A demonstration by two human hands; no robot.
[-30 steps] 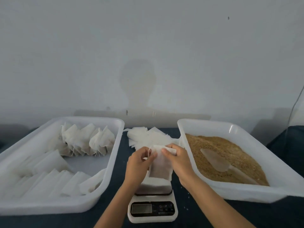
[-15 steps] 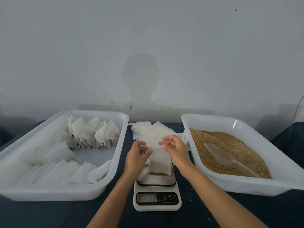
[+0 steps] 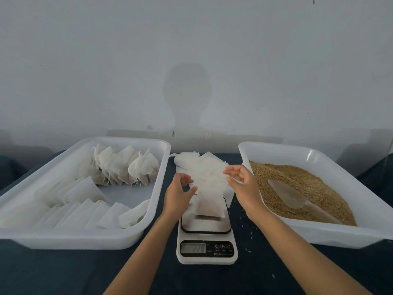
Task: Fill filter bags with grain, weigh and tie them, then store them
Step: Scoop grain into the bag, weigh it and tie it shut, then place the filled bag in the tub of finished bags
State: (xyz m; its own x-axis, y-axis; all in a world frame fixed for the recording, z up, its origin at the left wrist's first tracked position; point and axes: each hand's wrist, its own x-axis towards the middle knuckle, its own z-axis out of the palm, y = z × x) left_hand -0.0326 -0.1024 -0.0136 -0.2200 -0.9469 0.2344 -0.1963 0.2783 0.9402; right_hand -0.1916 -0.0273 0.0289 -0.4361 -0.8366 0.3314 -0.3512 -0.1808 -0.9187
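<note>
Both your hands just let go of the filter bag (image 3: 209, 204), so now it sits alone on the scale (image 3: 206, 231) for a clean reading; left hand (image 3: 178, 193) and right hand (image 3: 242, 184) hover open, holding nothing.

The place looks like a small hand-packing station, more a makeshift workroom than a kitchen or lab. A table (image 3: 63, 271) under dark cloth stands against a bare, scuffed grey wall (image 3: 191, 50). On it sit two white plastic trays (image 3: 85, 239), one holding rows of bags (image 3: 125, 167), the other grain (image 3: 297, 188) with a scoop (image 3: 287, 194). Between them stands a digital scale (image 3: 207, 250), with stray grains scattered beside it.
</note>
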